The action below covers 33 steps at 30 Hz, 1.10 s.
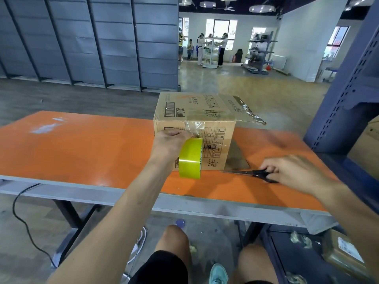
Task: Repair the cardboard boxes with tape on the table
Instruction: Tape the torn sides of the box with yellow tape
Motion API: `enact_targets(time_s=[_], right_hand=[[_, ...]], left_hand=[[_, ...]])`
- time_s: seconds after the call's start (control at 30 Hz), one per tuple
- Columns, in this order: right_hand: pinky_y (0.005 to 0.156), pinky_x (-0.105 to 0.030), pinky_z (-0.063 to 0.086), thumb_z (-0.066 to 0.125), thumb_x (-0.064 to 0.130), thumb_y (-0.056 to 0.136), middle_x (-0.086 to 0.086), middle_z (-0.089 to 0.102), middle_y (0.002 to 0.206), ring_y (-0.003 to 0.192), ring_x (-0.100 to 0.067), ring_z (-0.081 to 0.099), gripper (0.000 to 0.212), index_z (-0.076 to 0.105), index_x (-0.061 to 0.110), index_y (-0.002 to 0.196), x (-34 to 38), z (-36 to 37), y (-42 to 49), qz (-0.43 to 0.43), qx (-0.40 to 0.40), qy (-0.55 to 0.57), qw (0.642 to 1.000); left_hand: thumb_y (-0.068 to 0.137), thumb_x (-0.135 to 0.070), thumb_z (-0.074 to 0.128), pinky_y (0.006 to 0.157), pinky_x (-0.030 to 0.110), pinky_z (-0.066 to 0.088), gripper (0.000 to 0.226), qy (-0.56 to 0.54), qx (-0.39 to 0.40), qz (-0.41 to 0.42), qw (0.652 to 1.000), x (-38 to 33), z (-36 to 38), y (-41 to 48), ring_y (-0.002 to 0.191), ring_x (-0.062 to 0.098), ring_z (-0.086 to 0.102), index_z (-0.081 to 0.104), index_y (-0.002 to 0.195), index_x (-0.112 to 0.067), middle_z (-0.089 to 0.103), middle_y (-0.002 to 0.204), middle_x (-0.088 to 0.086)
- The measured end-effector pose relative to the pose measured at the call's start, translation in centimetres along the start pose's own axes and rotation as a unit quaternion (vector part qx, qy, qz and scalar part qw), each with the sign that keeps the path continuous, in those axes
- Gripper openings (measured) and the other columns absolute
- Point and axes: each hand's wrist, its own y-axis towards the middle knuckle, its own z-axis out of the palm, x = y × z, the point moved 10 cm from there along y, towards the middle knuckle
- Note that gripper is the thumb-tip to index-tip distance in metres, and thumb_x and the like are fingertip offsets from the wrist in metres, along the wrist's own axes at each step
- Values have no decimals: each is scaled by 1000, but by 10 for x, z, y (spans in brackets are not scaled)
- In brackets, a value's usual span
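Note:
A brown printed cardboard box (205, 115) stands on the orange table (82, 150), one flap sticking out to the right with old tape on it. Clear tape runs from the box's near top edge down to a yellow-green tape roll (190, 158) that hangs in front of the box's near face. My left hand (171, 140) pinches the tape strip at the top of the roll, against the box. My right hand (295, 171) lies on the table to the right, fingers curled round the black handles of scissors (249, 173), whose blades point left toward the box.
A blue metal shelf upright (344, 99) rises close on the right, with cardboard behind it. Another taped box (344, 255) lies on the floor at lower right. A black cable (22, 218) trails under the table's left side. People stand far off across the room.

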Motion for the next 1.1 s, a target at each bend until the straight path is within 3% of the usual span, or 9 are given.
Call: enact_targets(time_s=[0.17,0.3,0.37,0.43,0.5,0.6,0.8,0.9,1.1], right_hand=[[76,-24,45,67,32,96,23,60,102,100,-4,56,29,67,44,122,26,21,4,-119,-4,-62,991],[73,-26,47,53,16,103,15,52,104,96,-5,58,39,61,38,134,42,24,6,-129,52,-118,983],[64,-28,47,47,17,105,10,55,106,91,-11,58,34,63,33,131,66,0,4,-151,-23,-167,974],[53,-23,38,46,29,106,7,60,99,79,-14,57,29,68,29,124,104,-39,-4,-198,-147,-109,963],[56,-28,48,47,34,104,3,66,97,81,-18,61,31,71,23,119,137,-75,-6,-241,-241,-10,940],[68,-35,54,51,34,104,-1,68,105,97,-17,55,33,71,16,123,168,-109,13,-267,-347,36,898],[62,-44,55,50,44,102,1,70,106,95,-23,55,38,74,22,119,176,-105,69,-270,-371,21,888],[56,-42,54,53,41,103,1,71,101,90,-24,56,34,76,19,113,175,-98,69,-277,-400,15,874],[51,-40,52,60,33,101,-4,69,98,85,-28,59,30,73,9,114,180,-93,58,-286,-452,-23,844]], left_hand=[[86,-21,80,101,45,54,5,-29,-18,-8,999,-1,-1,-3,104,28,71,82,83,-18,79,96,2],[85,-21,81,102,47,54,5,-34,-21,-13,999,-1,0,-4,104,29,71,82,82,-17,79,94,2],[85,-21,81,100,46,55,8,-36,-23,-11,999,-2,0,-4,103,29,71,82,78,-19,79,91,1],[87,-20,79,98,45,55,12,-35,-27,-5,999,-2,0,-5,99,26,71,82,75,-20,79,90,0],[87,-20,77,94,43,55,10,-29,-36,2,999,-2,-2,-5,94,24,71,82,80,-17,79,93,4],[82,-23,79,86,40,54,10,-32,-40,10,999,-2,-4,-4,82,19,65,81,81,-13,78,91,8],[85,-18,78,80,37,53,8,-24,-27,13,999,-3,-3,-3,78,18,65,82,81,-12,78,85,5],[84,-19,79,82,44,56,8,-28,-21,11,999,-1,-3,-1,78,21,65,81,79,-12,77,84,8],[80,-18,80,69,31,43,18,-9,7,13,1000,-4,-4,0,69,17,54,77,82,0,67,72,6]])
